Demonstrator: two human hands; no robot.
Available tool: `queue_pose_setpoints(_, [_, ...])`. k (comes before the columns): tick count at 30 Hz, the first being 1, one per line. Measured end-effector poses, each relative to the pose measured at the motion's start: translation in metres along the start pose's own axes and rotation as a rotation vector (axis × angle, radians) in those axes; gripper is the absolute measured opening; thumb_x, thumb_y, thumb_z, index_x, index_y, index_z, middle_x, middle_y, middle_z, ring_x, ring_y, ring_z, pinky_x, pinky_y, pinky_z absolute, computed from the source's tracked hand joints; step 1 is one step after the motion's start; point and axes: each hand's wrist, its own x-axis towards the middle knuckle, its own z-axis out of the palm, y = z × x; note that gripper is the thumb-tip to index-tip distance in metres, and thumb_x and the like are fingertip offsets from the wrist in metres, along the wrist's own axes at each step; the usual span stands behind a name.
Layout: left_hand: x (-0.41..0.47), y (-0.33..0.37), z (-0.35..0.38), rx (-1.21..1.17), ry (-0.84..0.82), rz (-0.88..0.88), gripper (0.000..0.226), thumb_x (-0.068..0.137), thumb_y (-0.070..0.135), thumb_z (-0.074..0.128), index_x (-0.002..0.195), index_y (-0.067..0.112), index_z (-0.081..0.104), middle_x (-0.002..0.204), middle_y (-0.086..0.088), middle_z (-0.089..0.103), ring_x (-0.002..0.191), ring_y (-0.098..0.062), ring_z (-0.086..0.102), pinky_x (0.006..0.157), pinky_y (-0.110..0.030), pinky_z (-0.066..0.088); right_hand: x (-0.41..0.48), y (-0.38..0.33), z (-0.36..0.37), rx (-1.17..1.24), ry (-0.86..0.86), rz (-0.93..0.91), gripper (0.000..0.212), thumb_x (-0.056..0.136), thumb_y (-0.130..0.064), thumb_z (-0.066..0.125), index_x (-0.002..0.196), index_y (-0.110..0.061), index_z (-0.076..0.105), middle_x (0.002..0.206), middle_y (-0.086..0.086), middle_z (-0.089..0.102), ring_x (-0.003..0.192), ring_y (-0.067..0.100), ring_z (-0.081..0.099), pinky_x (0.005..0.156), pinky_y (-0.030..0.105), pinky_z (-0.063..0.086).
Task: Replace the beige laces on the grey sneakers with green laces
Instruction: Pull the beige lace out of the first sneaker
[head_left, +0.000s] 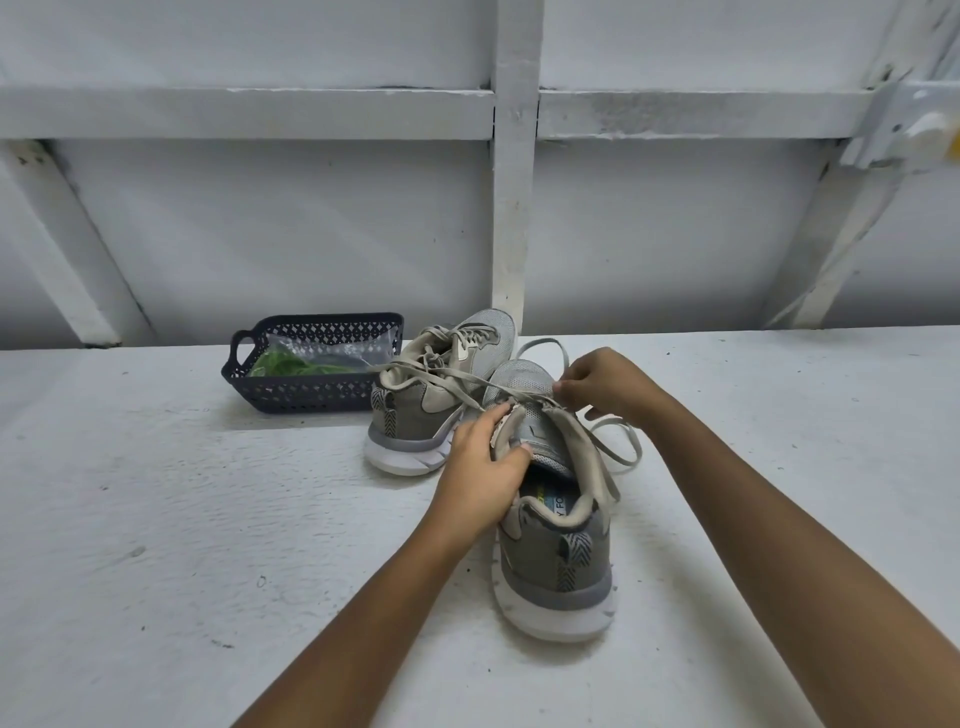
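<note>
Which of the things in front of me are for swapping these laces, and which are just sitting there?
For the job: near sneaker, gripped by left hand; far sneaker; beige laces, pinched by right hand; green laces in clear bag.
Just there: dark basket holding that bag; white table.

White, perhaps concrete, ledge (208, 519): sneakers (556, 561), basket (306, 392).

One head-worn camera looks forward and down, close over a white table (208, 519).

Left hand (480, 467) grips near sneaker (556, 561) — right hand (608, 384) fingers pinch beige lace (543, 342).
</note>
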Motion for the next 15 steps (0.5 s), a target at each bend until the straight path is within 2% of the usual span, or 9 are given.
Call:
queue_pose_setpoints(2, [0.000, 0.000, 0.000, -0.003, -0.003, -0.001, 0.049, 0.093, 0.018, 0.055, 0.138, 0.028, 0.042, 0.146, 0.002, 0.035, 0.132, -0.011, 0.036, 0.103, -0.022, 0.028, 0.000, -0.006, -0.004, 0.110, -0.001, 0.028, 0.027, 0.096, -0.014, 0.051, 0.071, -0.007, 0.059, 0.067, 0.002, 0.062, 0.061, 0.010, 0.060, 0.053, 0.022, 0.050])
queue_pose_setpoints(5, [0.000, 0.001, 0.000, -0.003, -0.007, -0.003, 0.048, 0.093, 0.018, 0.054, 0.138, 0.029, 0.042, 0.145, 0.002, 0.034, 0.132, -0.011, 0.036, 0.104, -0.023, 0.028, 0.004, -0.016, -0.011, 0.478, 0.095, 0.055, 0.032, 0.101, -0.014, 0.040, 0.073, -0.007, 0.053, 0.070, 0.006, 0.059, 0.062, 0.013, 0.060, 0.051, 0.024, 0.052])
queue_pose_setpoints(8, [0.000, 0.001, 0.000, 0.008, -0.005, -0.001, 0.048, 0.093, 0.019, 0.055, 0.139, 0.028, 0.042, 0.146, 0.002, 0.034, 0.132, -0.012, 0.036, 0.099, -0.019, 0.026, 0.005, -0.017, -0.012, 0.690, 0.197, 0.101, 0.029, 0.102, -0.019, 0.039, 0.077, -0.009, 0.051, 0.071, 0.008, 0.056, 0.061, 0.016, 0.059, 0.053, 0.028, 0.052])
queue_pose_setpoints(11, [0.000, 0.000, 0.000, 0.003, -0.004, -0.004, 0.048, 0.093, 0.019, 0.055, 0.138, 0.028, 0.042, 0.146, 0.002, 0.034, 0.132, -0.012, 0.037, 0.102, -0.022, 0.027, 0.000, -0.010, -0.004, 0.518, 0.085, 0.148, 0.032, 0.098, -0.031, 0.048, 0.079, -0.007, 0.055, 0.073, 0.009, 0.057, 0.061, 0.017, 0.057, 0.053, 0.024, 0.048])
queue_pose_setpoints(13, [0.000, 0.000, 0.000, 0.001, -0.003, -0.007, 0.049, 0.093, 0.019, 0.055, 0.139, 0.028, 0.042, 0.146, 0.002, 0.034, 0.132, -0.012, 0.036, 0.104, -0.023, 0.028, -0.004, -0.006, 0.004, 0.291, -0.002, 0.126, 0.030, 0.094, -0.029, 0.057, 0.079, -0.004, 0.061, 0.070, 0.008, 0.057, 0.058, 0.014, 0.053, 0.045, 0.017, 0.045])
queue_pose_setpoints(15, [0.000, 0.001, 0.000, 0.002, -0.004, -0.006, 0.049, 0.093, 0.018, 0.055, 0.139, 0.027, 0.041, 0.145, 0.002, 0.034, 0.132, -0.012, 0.036, 0.104, -0.023, 0.027, -0.005, -0.005, 0.009, 0.123, 0.029, 0.091, 0.025, 0.092, -0.020, 0.061, 0.071, -0.006, 0.061, 0.065, 0.006, 0.056, 0.055, 0.012, 0.051, 0.039, 0.012, 0.041])
